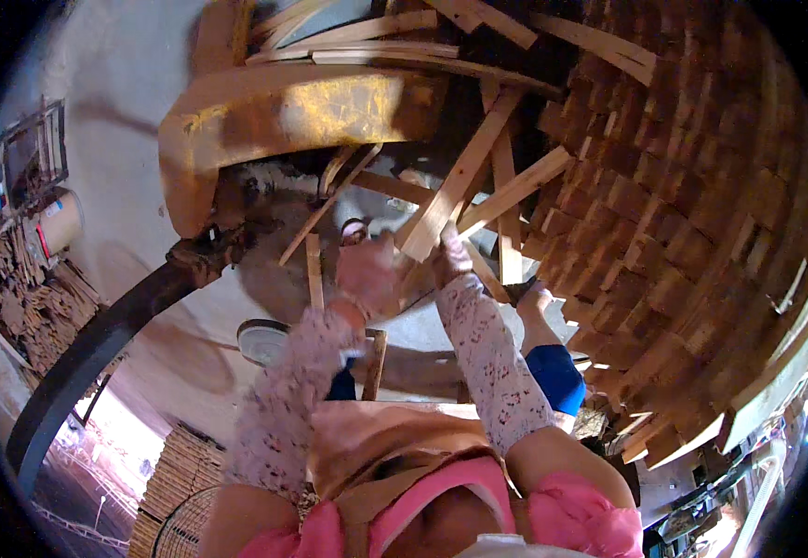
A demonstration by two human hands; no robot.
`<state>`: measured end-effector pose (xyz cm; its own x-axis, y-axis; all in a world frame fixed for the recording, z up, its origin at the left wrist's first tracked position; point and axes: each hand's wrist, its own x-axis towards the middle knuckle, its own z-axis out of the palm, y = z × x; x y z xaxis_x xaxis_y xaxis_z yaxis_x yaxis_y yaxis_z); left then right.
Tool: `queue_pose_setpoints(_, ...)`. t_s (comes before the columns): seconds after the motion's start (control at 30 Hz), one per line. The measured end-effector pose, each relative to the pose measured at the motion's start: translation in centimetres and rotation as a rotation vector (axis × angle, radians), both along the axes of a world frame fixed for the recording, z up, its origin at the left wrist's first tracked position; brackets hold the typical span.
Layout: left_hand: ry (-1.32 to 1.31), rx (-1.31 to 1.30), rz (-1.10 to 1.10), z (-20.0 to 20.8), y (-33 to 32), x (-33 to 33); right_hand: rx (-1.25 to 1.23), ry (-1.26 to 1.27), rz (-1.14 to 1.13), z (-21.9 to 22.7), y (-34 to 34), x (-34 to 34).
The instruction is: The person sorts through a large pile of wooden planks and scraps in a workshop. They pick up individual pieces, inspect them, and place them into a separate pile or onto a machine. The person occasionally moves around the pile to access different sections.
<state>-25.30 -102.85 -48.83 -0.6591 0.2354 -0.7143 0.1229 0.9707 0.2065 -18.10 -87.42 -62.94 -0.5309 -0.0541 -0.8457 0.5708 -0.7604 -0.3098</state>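
My right hand is closed at the near end of a pale wooden board, which slants up and away to the right. Just left of that end is my left hand, bent at the wrist. Blur smears its fingers, so whether it grips anything is unclear. More wooden strips lie crossed beneath and beside the board. Patterned sleeves cover both my forearms.
A tall stack of short wooden pieces fills the right side. Beyond my hands stands a worn yellow machine part, with a dark curved bar at left. A round lid-like object lies near my left forearm. Scrap wood is piled far left.
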Motion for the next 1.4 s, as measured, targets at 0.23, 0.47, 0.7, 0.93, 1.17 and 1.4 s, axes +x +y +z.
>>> queue_pose_setpoints(0.23,-0.14,-0.04,0.266,10.6,2.2,4.6,-0.044,-0.051,0.171,5.3,-0.7,3.5)
queue_pose_setpoints(0.47,-0.021,-0.121,0.588,18.1,2.1,9.0,-0.175,0.245,0.174,17.1,-1.8,-1.1)
queue_pose_setpoints(0.7,0.813,0.389,0.153,28.3,4.0,6.5,0.016,0.651,0.14,39.1,3.8,-8.8)
queue_pose_setpoints(0.93,0.313,0.911,0.137,47.6,21.2,-4.0,1.266,0.49,0.076,56.0,25.4,-8.1)
queue_pose_setpoints(1.17,0.72,1.782,0.006,48.2,26.1,0.9,1.673,0.284,-0.524,62.9,47.2,-5.8)
queue_pose_setpoints(1.4,0.221,0.59,0.364,22.0,5.4,4.7,1.303,0.501,0.995,50.2,17.9,12.1)
